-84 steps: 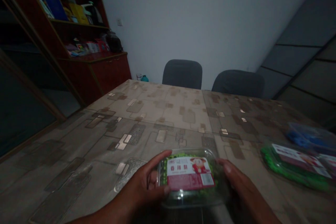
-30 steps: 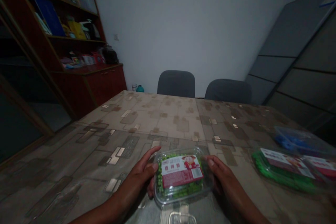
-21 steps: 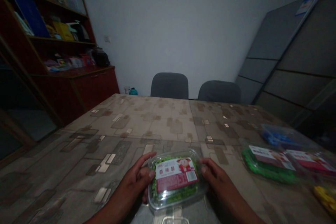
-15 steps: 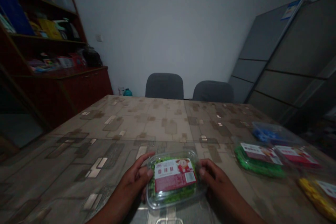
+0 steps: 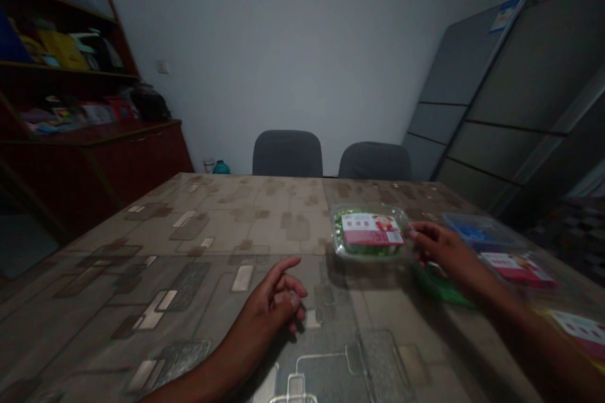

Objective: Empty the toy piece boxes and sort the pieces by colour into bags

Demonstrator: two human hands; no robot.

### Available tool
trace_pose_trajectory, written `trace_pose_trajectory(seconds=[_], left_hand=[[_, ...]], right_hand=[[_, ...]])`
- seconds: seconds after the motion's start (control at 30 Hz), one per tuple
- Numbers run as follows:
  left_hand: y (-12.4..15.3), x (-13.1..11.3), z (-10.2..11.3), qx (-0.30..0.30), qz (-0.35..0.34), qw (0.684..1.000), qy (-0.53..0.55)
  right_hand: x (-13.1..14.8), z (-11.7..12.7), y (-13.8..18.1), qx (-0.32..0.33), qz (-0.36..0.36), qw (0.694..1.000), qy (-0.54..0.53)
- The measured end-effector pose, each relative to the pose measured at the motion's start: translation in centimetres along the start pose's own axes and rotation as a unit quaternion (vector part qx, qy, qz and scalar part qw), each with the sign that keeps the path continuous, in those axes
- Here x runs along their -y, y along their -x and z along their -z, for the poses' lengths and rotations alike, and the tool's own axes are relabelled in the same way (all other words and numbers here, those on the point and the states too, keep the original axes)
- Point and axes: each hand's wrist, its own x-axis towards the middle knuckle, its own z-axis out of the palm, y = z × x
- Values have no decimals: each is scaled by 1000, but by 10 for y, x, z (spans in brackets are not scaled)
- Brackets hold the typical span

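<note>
The right hand has its grip closed on the right edge of a clear plastic box of green pieces with a red-and-white label, held just above the patterned brown tabletop beside other labelled boxes. The left hand rests on the tabletop, loosely curled and holding nothing.

The clear plastic box of green pieces bears a red-and-white label. The table's glossy cloth is beige-brown, patterned with rounded rectangles — tan, grey, white. Beyond it: two dark grey chairs, a reddish-brown wooden cabinet and a pale wall.
</note>
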Motion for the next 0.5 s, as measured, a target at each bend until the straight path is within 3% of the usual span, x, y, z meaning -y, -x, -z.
trace_pose_trajectory(seconds=[0.13,0.23,0.4,0.5], left_hand=[[-4,7,-10,31,32,999,11],[-11,21,-28,72,72,995,18],[-32,44,-79,156,115,980,40],[-52,53,-115,176,119,977,19]], right_hand=[[-6,33,-58,-63,-57,993,78],[-18,48,-89,-76,-108,979,155],[-34,62,-110,-52,-135,950,278],[-41,68,-113,-46,-119,932,341]])
